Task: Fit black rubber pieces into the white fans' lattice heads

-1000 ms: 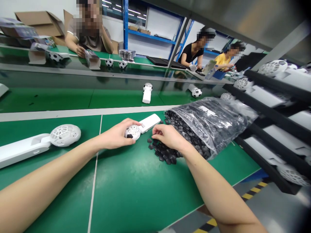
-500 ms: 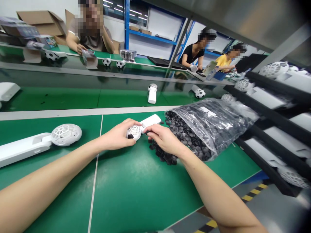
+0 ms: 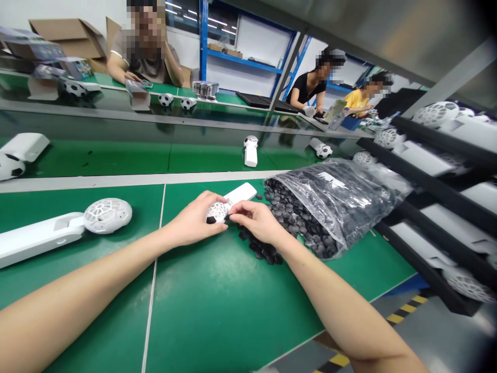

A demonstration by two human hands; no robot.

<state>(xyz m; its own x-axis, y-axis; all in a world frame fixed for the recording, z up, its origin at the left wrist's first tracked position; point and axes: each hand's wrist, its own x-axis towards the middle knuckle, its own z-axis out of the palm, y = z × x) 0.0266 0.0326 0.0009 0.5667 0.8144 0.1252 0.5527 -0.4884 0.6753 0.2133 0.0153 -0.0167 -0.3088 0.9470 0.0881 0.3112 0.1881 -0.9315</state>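
My left hand (image 3: 198, 217) is wrapped round the ball-shaped head of a white device (image 3: 241, 194), whose handle points away to the upper right. A black patch shows on the low side of the ball head. At the right side of that head, the fingertips of my right hand (image 3: 254, 217) pinch a small black piece (image 3: 228, 217), partly hidden by the fingers. Loose black pieces (image 3: 267, 252) lie on the green table under and beside my right hand. More of them spill from the mouth of a clear plastic bag (image 3: 349, 191).
Another white device (image 3: 42, 235) lies at the left. Beyond the table edge, a belt (image 3: 202, 153) carries devices with football-patterned heads. Black trays (image 3: 427, 181) of white devices stand at the right. Three people sit across the belt.
My left hand has shifted slightly right and its thumb now reaches further along the ball head. My right fingertips have moved a little closer in. Devices on the near belt have moved right.
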